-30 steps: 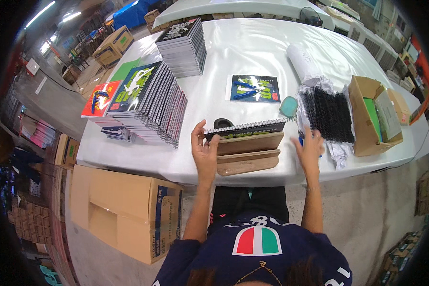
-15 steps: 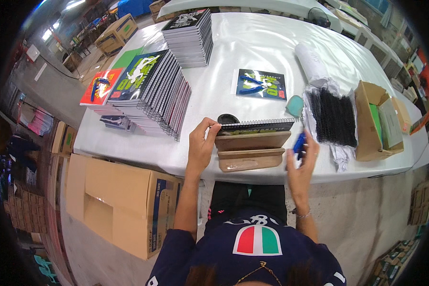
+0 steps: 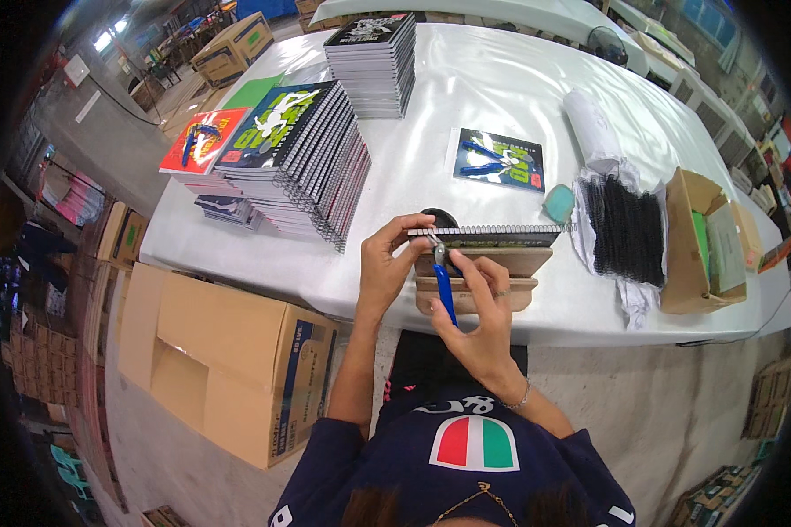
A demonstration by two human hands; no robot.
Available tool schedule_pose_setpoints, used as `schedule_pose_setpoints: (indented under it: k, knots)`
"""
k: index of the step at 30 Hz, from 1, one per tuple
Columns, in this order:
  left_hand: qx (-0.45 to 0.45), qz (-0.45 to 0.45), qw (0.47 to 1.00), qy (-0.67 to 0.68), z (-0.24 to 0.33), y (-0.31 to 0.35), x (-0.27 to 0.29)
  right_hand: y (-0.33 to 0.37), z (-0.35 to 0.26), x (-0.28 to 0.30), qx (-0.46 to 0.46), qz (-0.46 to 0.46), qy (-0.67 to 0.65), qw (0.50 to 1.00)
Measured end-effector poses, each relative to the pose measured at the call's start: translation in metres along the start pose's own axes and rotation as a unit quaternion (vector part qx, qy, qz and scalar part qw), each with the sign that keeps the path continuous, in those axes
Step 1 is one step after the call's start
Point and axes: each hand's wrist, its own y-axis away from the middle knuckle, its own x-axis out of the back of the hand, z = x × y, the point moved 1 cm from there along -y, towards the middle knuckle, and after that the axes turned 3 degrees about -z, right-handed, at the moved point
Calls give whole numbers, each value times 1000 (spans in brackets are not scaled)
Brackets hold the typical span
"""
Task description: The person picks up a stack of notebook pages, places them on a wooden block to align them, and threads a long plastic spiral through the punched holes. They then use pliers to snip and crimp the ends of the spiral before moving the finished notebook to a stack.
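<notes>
A spiral-bound notebook (image 3: pixel 510 239) stands on edge, coil upward, in a wooden stand (image 3: pixel 516 266) near the front of the table. My left hand (image 3: pixel 383 270) pinches the left end of its coil between thumb and fingers. Blue-handled pliers (image 3: pixel 446 290) are held in my right hand (image 3: pixel 483 329), their jaws at that same coil end beside my left fingertips. Whether the jaws grip the wire is too small to tell. Behind the stand, a round black dish (image 3: pixel 439 216) is partly hidden.
Stacks of spiral notebooks (image 3: pixel 299 145) fill the table's left side. A flat notebook (image 3: pixel 523 171) bears another pair of pliers (image 3: pixel 488 167). To the right are a teal lump (image 3: pixel 559 204), black coils (image 3: pixel 624 230) on white cloth, and a cardboard box (image 3: pixel 682 241). A large carton (image 3: pixel 228 360) stands front left.
My right hand has moved left with the blue pliers, from beyond the stand's right end to the left end of the coil. My left hand stays at the notebook's left end.
</notes>
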Motion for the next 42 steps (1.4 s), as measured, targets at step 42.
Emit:
schedule_pose_setpoints:
  k: [42]
  knots:
    - [-60, 13, 988, -140, 10, 12, 2, 25, 42, 19, -52, 25, 46, 997]
